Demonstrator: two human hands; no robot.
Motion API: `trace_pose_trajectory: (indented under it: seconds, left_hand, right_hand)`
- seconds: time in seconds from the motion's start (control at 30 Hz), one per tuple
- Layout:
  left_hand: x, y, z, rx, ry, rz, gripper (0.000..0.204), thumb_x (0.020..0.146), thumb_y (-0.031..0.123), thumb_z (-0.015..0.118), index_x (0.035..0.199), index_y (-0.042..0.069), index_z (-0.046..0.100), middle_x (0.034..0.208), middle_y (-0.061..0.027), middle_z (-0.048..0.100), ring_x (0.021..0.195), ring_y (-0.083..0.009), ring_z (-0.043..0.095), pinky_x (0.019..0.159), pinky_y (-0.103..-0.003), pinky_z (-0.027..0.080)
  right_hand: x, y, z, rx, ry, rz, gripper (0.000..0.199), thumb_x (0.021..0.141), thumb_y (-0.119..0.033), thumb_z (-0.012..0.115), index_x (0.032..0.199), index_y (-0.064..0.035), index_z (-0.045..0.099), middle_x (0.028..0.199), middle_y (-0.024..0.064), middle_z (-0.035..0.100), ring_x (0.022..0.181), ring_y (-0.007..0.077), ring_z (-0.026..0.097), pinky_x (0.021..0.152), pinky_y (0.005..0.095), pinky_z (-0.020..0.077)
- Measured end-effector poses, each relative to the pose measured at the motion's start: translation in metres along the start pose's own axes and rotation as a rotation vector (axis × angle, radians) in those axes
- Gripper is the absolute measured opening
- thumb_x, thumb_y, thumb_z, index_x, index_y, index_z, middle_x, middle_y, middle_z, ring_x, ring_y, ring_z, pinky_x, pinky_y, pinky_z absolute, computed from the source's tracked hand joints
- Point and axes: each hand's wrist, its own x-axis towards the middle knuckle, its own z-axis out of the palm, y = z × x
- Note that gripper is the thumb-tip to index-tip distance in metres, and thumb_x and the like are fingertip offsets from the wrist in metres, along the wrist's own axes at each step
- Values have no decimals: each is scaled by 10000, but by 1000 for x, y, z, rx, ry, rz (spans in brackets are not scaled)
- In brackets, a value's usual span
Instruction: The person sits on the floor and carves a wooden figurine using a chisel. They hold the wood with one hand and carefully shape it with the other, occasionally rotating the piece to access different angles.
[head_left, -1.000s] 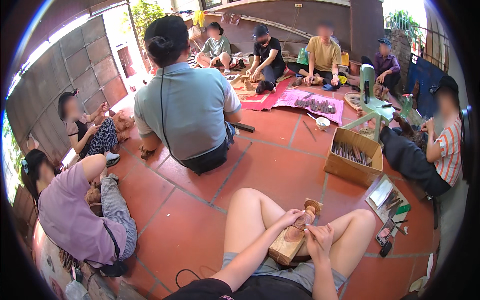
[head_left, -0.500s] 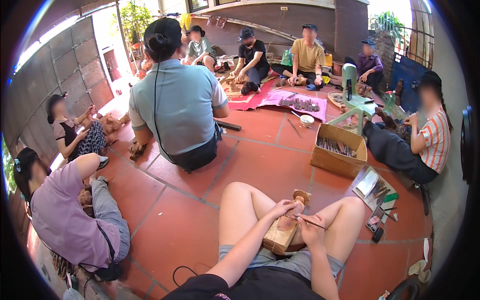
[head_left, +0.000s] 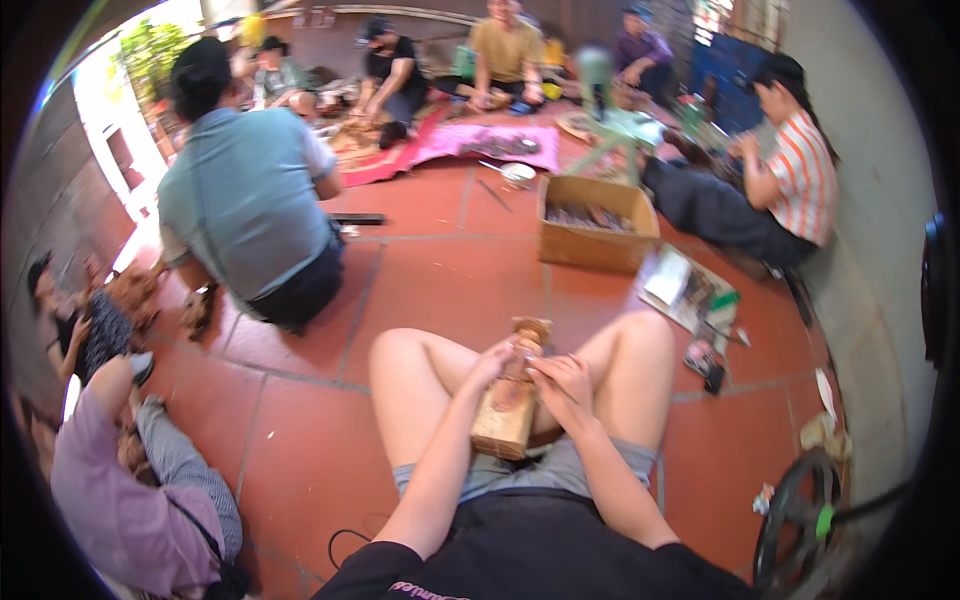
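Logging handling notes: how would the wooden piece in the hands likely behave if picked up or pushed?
The wooden piece looks solid, so it is probably stiff. Its squared, flat-sided near end should resist rolling. Its narrower, shaped far end may be more fragile.

Forearms (head_left: 622,478) bare, angled inward between bent knees (head_left: 645,340); left hand (head_left: 493,364) just beside right hand (head_left: 566,380), right's fingers (head_left: 548,368) curled.

Slender tool (head_left: 568,395) apparently at a steeper slant now
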Motion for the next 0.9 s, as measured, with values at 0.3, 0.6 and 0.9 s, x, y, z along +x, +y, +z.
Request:
trace_pose_trajectory:
  seconds: [0.3,0.6,0.9]
  left_hand:
    - [-3,12,5,137,179,-128,539,948,183,613,1406,-18,412,1279,-122,575,1128,-165,584,944,-293,497]
    - [-5,6,2,60,96,-57,409,1024,157,438,1402,1,424,1220,-111,605,1067,-158,611,917,-289,509]
    - [1,-1,-4,65,99,-90,434,1025,200,445,1418,18,412,1245,-102,588,1078,-144,593,914,-283,500]
  right_hand:
    - [5,-10,-2,55,-31,-42,115,794,-194,728,889,-131,729,880,11,718,874,171,654,955,402,394]
    - [2,-1,2,3,35,29,101,814,-177,698,882,-104,716,863,16,718,855,173,652,931,421,398]
    - [3,-7,-2,41,-25,-10,136,829,-240,698,814,-108,730,777,13,705,790,198,641,902,414,408]
